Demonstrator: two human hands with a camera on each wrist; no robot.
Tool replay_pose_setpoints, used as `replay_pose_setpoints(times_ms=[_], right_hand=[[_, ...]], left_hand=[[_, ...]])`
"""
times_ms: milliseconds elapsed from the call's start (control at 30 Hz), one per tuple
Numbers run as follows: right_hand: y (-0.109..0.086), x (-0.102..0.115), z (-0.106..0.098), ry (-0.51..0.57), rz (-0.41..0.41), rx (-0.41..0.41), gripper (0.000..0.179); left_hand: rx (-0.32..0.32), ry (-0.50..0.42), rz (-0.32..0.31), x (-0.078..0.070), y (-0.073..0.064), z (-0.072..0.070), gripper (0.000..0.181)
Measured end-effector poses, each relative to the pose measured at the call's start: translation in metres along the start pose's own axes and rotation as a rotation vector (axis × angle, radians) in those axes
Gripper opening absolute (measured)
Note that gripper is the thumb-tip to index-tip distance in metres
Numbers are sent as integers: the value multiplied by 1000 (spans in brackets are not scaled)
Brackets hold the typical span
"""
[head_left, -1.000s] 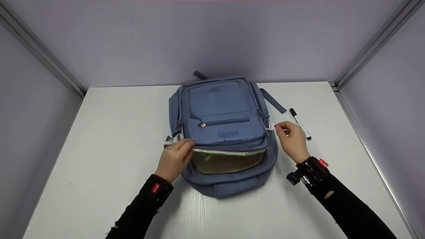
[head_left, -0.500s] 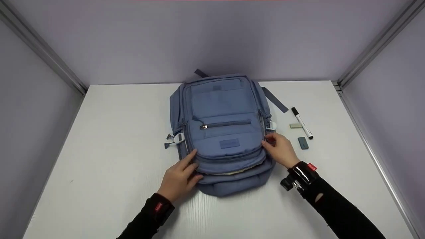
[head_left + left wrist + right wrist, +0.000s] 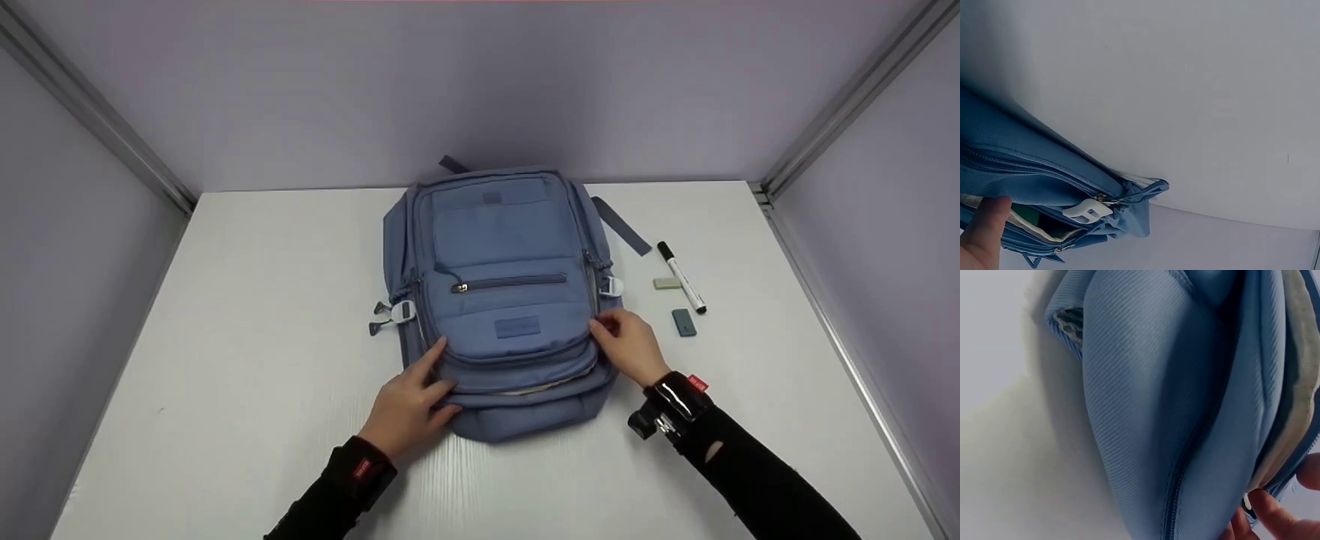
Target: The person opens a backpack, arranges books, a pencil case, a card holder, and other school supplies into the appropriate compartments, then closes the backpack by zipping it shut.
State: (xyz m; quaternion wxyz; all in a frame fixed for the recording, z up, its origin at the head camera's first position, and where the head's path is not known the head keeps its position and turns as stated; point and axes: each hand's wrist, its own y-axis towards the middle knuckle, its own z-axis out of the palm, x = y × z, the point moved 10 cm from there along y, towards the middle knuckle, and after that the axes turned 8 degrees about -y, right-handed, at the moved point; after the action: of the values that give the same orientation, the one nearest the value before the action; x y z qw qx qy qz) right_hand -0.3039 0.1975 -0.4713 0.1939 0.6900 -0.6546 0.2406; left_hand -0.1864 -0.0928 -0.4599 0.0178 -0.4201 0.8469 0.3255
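Observation:
A blue backpack (image 3: 517,232) lies on the white table with its front facing up. Its front flap is down, leaving a narrow gap with pale lining (image 3: 536,388) along the lower edge. My left hand (image 3: 405,405) rests on the lower left edge, fingers spread; in the left wrist view one finger (image 3: 991,219) lies at the gap beside a white buckle (image 3: 1088,210). At the right edge, my right hand (image 3: 632,345) has curled fingers and pinches the flap's rim. In the right wrist view its fingertips (image 3: 1269,509) reach the zipper edge, partly out of frame.
Right of the backpack lie a black-capped white marker (image 3: 682,277), a light green block (image 3: 667,283) and a dark green block (image 3: 683,322). A loose strap (image 3: 621,226) extends toward them. Pale walls enclose the table (image 3: 262,337) at the back and sides.
The front flap has come down over the wide opening. My left hand has let go of the flap and spread its fingers; my right hand has moved left and down, uncovering the two blocks.

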Motion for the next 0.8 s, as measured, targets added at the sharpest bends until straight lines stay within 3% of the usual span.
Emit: replay_pose_setpoints(times_ms=[167, 467, 600, 800], right_hand=[[-8, 6, 6, 3, 1, 25, 27], [-26, 28, 27, 8, 1, 60, 20], [-32, 41, 40, 54, -1, 57, 20], [-37, 53, 54, 112, -9, 66, 20]], left_hand=[[23, -5, 7, 13, 1, -4, 27], [-6, 103, -38, 49, 7, -25, 21], [-46, 131, -103, 71, 11, -35, 22], [-36, 142, -276, 102, 14, -40, 28]])
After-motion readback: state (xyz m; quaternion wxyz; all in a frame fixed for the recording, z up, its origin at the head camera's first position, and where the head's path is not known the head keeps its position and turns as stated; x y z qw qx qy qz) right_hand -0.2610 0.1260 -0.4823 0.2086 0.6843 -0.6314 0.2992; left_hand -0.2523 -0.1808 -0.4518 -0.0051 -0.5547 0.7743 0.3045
